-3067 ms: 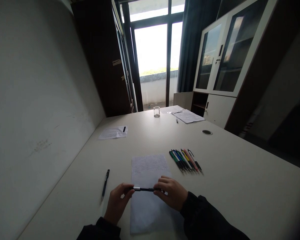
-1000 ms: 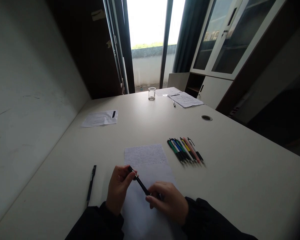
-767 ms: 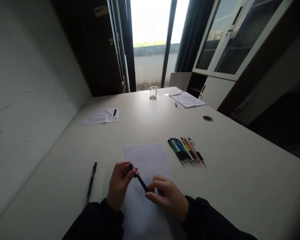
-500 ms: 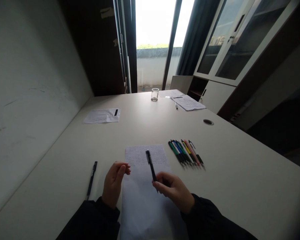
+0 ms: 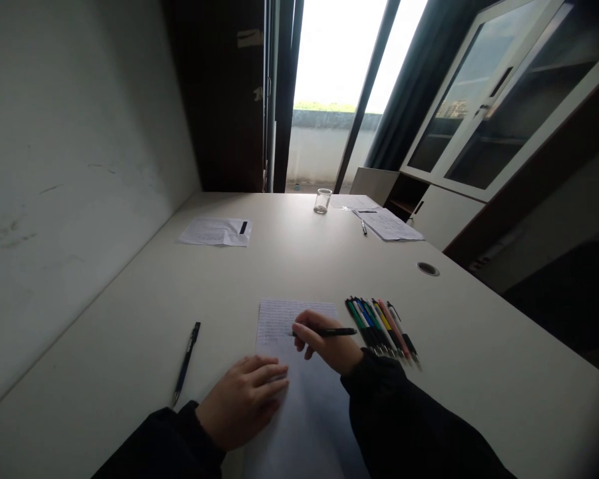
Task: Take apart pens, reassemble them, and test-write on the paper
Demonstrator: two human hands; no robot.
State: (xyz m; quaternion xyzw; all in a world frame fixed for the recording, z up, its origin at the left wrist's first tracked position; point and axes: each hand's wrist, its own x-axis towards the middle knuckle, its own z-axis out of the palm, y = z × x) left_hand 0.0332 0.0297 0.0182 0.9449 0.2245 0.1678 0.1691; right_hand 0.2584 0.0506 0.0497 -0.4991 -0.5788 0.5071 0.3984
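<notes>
My right hand grips a black pen in a writing hold, its tip down on the upper, written part of a white sheet of paper. The pen's barrel points right. My left hand lies flat on the sheet's left edge, fingers stretched out, holding nothing. The sheet lies on the white table in front of me. Both arms wear dark sleeves.
A row of several coloured pens lies just right of the sheet. A single dark pen lies to the left. Farther back are a paper, a small glass jar, more papers and a cable hole.
My left hand let go of the black pen and came down flat on the sheet. My right hand turned the pen into a writing grip and set its tip on the paper.
</notes>
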